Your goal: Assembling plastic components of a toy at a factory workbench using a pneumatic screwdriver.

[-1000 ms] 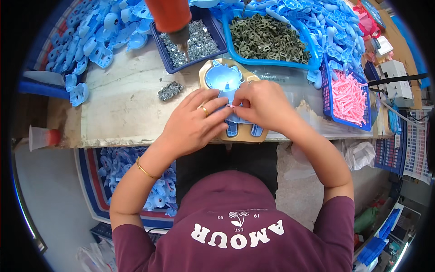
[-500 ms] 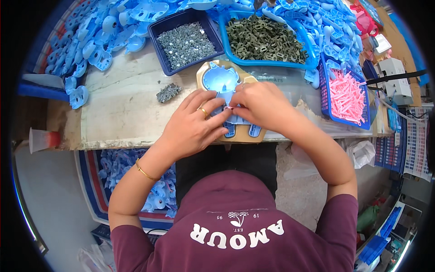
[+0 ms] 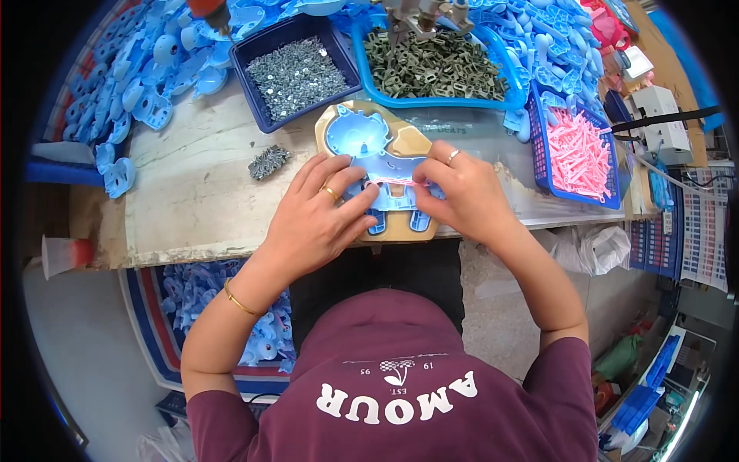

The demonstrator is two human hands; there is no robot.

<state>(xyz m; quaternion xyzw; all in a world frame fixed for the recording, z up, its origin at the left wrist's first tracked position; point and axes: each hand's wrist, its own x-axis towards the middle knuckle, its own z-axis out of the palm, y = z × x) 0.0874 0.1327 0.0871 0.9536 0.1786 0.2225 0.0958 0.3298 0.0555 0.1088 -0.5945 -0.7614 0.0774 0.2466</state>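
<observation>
A blue plastic toy shell (image 3: 394, 168) lies hollow side up in a tan, shaped holder (image 3: 409, 140) at the table's near edge. Across its body runs a thin pink strip (image 3: 394, 182). My left hand (image 3: 315, 212) is bent over the shell's left side, its fingertips pressing there by the strip's left end; the exact contact is hidden. At the shell's right side, my right hand (image 3: 469, 192) has thumb and index finger closed at the strip's right end.
Behind the holder stand a dark bin of screws (image 3: 296, 81) and a blue tray of dark metal clips (image 3: 439, 69). A basket of pink plastic pieces (image 3: 577, 154) is at the right. Loose screws (image 3: 269, 162) lie left. Overhead hang an orange-red screwdriver (image 3: 209, 9) and metal tooling (image 3: 427, 15).
My right hand has moved right, away from my left, and the pink strip now shows stretched across the shell. My left hand stays on the shell. The view has shifted slightly, bringing the screwdriver in.
</observation>
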